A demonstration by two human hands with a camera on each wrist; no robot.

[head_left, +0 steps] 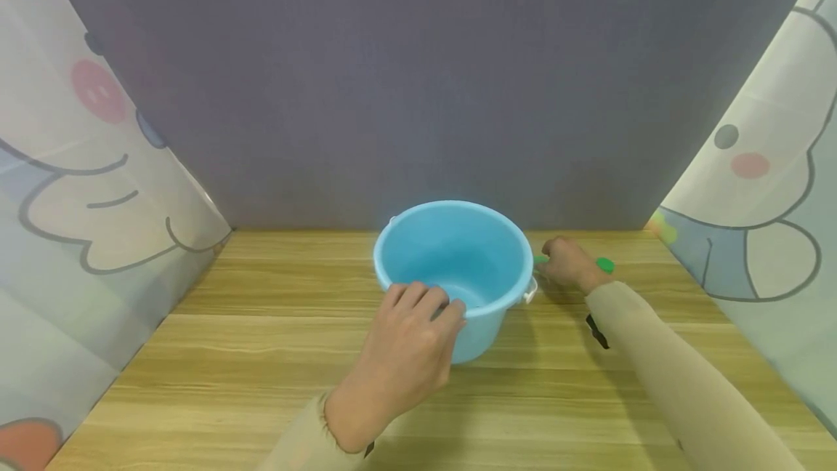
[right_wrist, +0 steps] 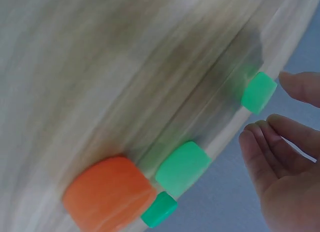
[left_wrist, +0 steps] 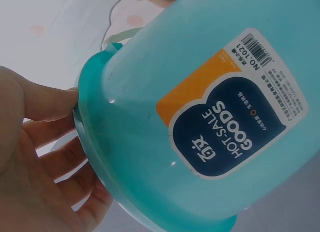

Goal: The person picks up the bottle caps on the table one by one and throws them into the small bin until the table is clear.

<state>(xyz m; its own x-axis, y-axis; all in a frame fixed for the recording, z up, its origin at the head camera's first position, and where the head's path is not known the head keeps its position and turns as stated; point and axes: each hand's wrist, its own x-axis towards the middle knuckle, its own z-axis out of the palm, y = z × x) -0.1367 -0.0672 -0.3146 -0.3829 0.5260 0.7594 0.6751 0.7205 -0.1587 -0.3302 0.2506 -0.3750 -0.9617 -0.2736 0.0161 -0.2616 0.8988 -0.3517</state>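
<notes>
A light blue bucket [head_left: 480,333] stands upright on the wooden table, and its inside looks bare in the head view. My left hand [head_left: 412,347] grips the near rim, fingers over the edge and thumb on the outer side. The left wrist view shows the bucket's printed label [left_wrist: 230,111]. Right of the bucket, my right hand [head_left: 569,264] reaches low over the table. Its thumb and fingers are spread apart close to a small green piece [right_wrist: 259,92], with nothing held between them. A larger green piece [right_wrist: 183,167] and an orange piece [right_wrist: 110,192] lie farther along.
Another small green piece [right_wrist: 159,210] sits beside the orange one. A white handle end [head_left: 531,291] hangs on the bucket's right side. Behind the wooden table [head_left: 261,355] rises a dark grey panel [head_left: 418,78]; cartoon-printed cloths [head_left: 752,238] flank both sides.
</notes>
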